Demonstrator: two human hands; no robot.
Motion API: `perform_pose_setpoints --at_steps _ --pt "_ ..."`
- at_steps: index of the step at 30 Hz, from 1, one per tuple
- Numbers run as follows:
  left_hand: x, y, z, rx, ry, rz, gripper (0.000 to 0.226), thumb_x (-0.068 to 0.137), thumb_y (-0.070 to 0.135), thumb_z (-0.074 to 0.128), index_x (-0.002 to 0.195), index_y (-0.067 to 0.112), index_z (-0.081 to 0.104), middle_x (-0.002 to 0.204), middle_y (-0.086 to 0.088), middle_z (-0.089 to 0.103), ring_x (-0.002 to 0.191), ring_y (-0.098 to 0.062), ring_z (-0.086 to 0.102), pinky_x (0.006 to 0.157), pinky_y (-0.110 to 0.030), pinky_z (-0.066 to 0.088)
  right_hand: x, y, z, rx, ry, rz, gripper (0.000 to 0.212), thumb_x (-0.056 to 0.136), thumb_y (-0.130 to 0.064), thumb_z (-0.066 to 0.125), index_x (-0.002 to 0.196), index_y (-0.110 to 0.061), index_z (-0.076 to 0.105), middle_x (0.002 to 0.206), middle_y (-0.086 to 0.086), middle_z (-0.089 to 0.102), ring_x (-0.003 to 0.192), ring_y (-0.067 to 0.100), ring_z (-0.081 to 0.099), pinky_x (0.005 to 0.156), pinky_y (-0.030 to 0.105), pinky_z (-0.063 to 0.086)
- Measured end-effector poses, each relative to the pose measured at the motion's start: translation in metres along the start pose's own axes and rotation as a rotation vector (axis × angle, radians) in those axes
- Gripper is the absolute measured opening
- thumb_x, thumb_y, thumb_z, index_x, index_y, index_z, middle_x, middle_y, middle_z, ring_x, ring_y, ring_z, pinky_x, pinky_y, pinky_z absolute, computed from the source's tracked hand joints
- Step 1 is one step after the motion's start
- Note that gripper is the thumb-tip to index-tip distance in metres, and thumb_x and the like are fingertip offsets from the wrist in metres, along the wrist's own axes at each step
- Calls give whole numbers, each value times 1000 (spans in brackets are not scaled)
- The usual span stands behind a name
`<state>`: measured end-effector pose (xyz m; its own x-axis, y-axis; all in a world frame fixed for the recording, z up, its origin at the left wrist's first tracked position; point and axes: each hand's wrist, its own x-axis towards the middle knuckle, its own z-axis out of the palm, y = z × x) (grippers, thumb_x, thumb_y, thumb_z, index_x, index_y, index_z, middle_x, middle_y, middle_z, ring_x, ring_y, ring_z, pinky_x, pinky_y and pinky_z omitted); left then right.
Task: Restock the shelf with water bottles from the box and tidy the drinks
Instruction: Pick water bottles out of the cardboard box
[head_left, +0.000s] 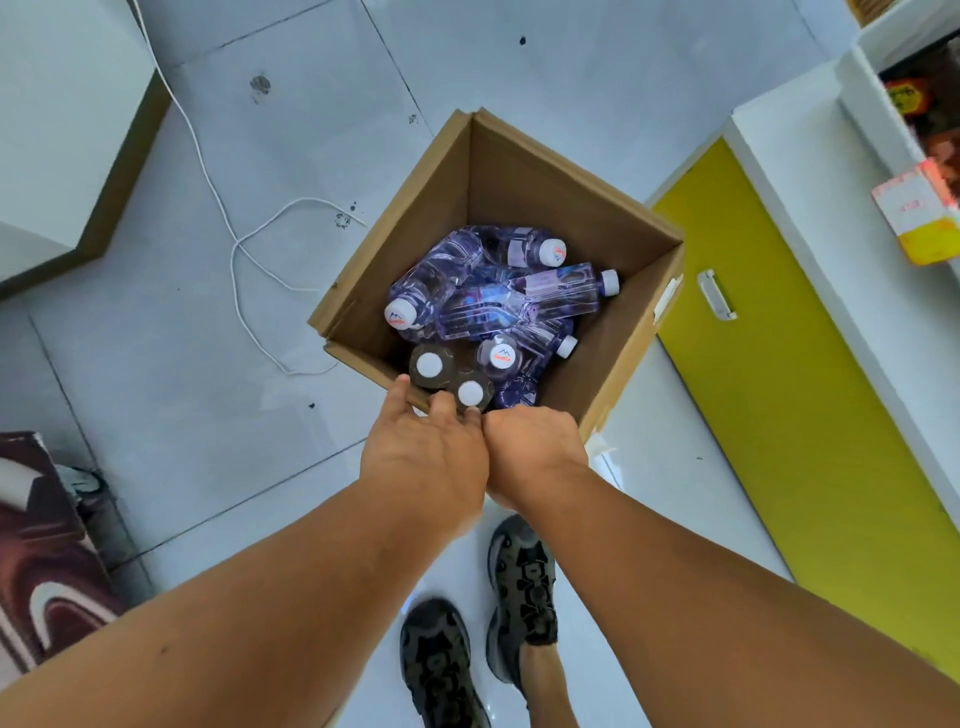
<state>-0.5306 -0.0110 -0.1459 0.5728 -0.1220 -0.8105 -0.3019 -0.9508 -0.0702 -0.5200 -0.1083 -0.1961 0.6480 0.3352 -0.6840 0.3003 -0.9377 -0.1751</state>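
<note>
Directly below the camera, an open cardboard box (524, 176) stands on a pale tiled floor (291, 104), holding a loose heap of clear, purple-tinted water bottles (498, 301) with white caps. Most of the bottles lie on their sides across one another in the middle of the box; three stand upright along the near wall, their caps facing up. Both bare arms reach down to that near edge. The left hand (426, 457) is seen from the back, its fingers (441, 405) curled down over the box rim and touching the nearest upright bottle (470, 393), with another upright bottle (429, 365) just beyond its thumb; whether the fingers actually close round a bottle cannot be told, since their tips are hidden. The right hand (535, 452) presses against the left at the knuckles, its fingers bent downward and out of sight behind the hand, so what it holds, if anything, cannot be told. A third upright bottle (501, 357), its cap printed with a red logo, stands just beyond both hands. To the right of the box is a yellow cabinet door (810, 415) with a silver handle, and above it white shelves (852, 83) with a pink and yellow price tag (919, 213). A white cord (244, 249) loops across the floor to the left. Two dark shoes (519, 587) show at the bottom.
</note>
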Motion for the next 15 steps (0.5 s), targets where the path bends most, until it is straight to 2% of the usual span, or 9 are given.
perform_pose_setpoints --at_steps 4,8,15 --pt "-20 22 25 23 3 12 73 95 27 44 156 15 7 151 -13 29 141 -34 31 121 -53 -6 -26 0 21 -46 -29 -8 10 91 -17 53 86 -26 50 102 -2 69 94 25 65 70 31 38" --pt "-38 43 52 -4 11 -5 75 94 27 43 157 16 4 153 -12 27 143 -38 28 119 -53 -12 -50 2 44 -102 -68 -27 9 90 -17 53 85 -24 49 99 -1 69 90 25 64 69 31 38" --pt "-67 98 92 -127 10 -51 77 94 25 42 157 22 -2 152 -8 28 141 -40 32 117 -52 -13 -95 25 85 -203 -79 -84 7 93 -20 54 88 -25 52 97 -2 68 77 22 51 68 31 39"
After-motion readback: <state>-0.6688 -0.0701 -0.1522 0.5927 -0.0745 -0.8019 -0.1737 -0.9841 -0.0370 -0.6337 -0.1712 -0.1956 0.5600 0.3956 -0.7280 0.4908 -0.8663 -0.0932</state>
